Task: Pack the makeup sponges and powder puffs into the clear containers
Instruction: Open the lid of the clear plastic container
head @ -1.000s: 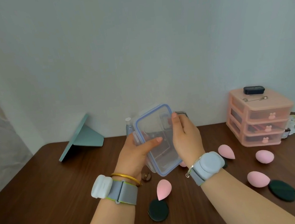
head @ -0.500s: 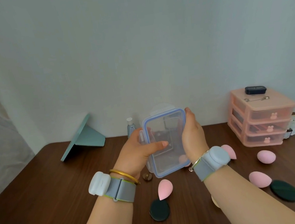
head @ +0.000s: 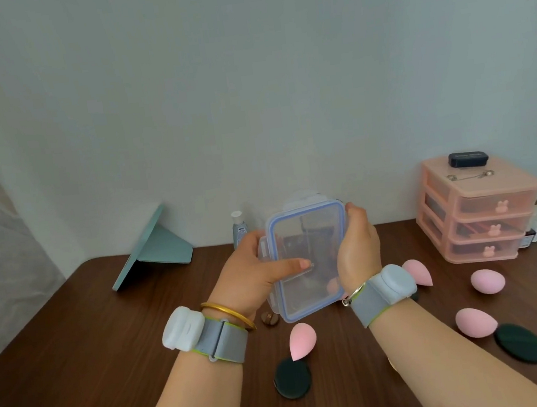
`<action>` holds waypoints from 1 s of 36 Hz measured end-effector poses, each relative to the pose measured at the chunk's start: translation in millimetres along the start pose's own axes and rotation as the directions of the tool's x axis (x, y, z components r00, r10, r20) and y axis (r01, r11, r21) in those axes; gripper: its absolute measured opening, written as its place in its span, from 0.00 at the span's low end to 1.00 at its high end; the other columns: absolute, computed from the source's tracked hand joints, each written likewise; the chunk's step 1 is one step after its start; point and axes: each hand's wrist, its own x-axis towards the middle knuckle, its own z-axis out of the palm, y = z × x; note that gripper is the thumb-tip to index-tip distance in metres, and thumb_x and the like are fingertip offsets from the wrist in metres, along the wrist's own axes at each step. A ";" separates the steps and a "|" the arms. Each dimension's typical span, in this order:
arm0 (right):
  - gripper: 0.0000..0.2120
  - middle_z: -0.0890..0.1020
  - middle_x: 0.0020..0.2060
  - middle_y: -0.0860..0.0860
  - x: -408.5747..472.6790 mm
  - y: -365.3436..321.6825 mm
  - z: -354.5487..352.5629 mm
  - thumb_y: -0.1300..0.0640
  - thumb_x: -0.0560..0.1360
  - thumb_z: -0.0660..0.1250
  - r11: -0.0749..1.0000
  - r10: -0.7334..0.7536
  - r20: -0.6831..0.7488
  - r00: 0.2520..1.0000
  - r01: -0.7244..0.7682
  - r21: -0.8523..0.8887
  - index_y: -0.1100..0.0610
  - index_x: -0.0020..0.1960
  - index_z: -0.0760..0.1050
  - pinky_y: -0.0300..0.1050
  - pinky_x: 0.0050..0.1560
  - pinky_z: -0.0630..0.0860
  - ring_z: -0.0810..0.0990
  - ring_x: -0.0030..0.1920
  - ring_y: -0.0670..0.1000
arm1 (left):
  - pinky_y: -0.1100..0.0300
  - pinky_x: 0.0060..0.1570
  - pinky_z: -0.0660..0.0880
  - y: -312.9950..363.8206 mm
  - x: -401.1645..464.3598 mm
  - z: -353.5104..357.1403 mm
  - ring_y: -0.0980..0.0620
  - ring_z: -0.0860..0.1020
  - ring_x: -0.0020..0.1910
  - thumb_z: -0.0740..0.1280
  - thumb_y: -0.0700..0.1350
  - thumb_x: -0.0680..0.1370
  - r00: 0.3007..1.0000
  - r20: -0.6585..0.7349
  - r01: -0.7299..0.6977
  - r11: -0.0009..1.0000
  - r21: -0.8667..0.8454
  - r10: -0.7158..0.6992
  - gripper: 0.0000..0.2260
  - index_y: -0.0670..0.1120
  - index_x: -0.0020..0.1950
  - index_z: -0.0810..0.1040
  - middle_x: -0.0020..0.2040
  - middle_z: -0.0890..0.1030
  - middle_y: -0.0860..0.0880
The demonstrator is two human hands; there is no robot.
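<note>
Head view: the clear container (head: pixel 307 259), lid edged in blue, is held tilted above the table (head: pixel 75 342), near its middle. Left hand (head: pixel 251 272) grips the container's left side, thumb laid across the lid face. Right hand (head: pixel 357 246) grips the container's right side, fingers (head: pixel 355 210) curled over the edge. One pink sponge (head: pixel 302 339) lies just below the container, with a dark puff (head: pixel 292 378) touching its lower tip. Three more pink sponges (head: pixel 487 280) and a second dark puff (head: pixel 520 343) lie to the container's right. A pink drawer unit (head: pixel 482 212) stands further right, by the wall.
</note>
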 end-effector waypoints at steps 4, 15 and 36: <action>0.18 0.80 0.37 0.53 8.7 1.6 -2.6 0.47 0.78 0.54 0.998 -0.008 0.022 1.000 0.009 -0.069 0.57 0.39 0.74 0.50 0.47 0.73 0.77 0.41 0.54 | 0.45 0.54 0.80 0.1 0.5 2.1 0.46 0.83 0.54 0.83 0.50 0.61 1.000 0.014 0.000 1.000 0.006 0.000 0.33 0.46 0.63 0.77 0.56 0.84 0.46; 0.21 0.79 0.48 0.52 11.2 5.3 -2.0 0.39 0.80 0.52 0.964 0.087 0.082 0.993 -0.063 -0.260 0.54 0.50 0.75 0.45 0.47 0.72 0.77 0.50 0.52 | 0.48 0.52 0.81 14.2 -6.4 4.6 0.46 0.84 0.49 0.72 0.37 0.73 0.988 -0.141 0.001 0.910 -0.414 -0.066 0.06 0.44 0.49 0.82 0.46 0.85 0.46; 0.41 0.85 0.47 0.55 3.3 27.9 26.3 0.21 0.62 0.53 0.913 0.395 0.036 0.918 -0.396 0.096 0.48 0.60 0.78 0.56 0.52 0.81 0.85 0.46 0.57 | 0.42 0.55 0.79 6.4 -10.6 26.3 0.45 0.83 0.52 0.75 0.44 0.73 0.922 -0.385 -0.192 0.912 -0.363 0.040 0.07 0.54 0.48 0.83 0.49 0.85 0.45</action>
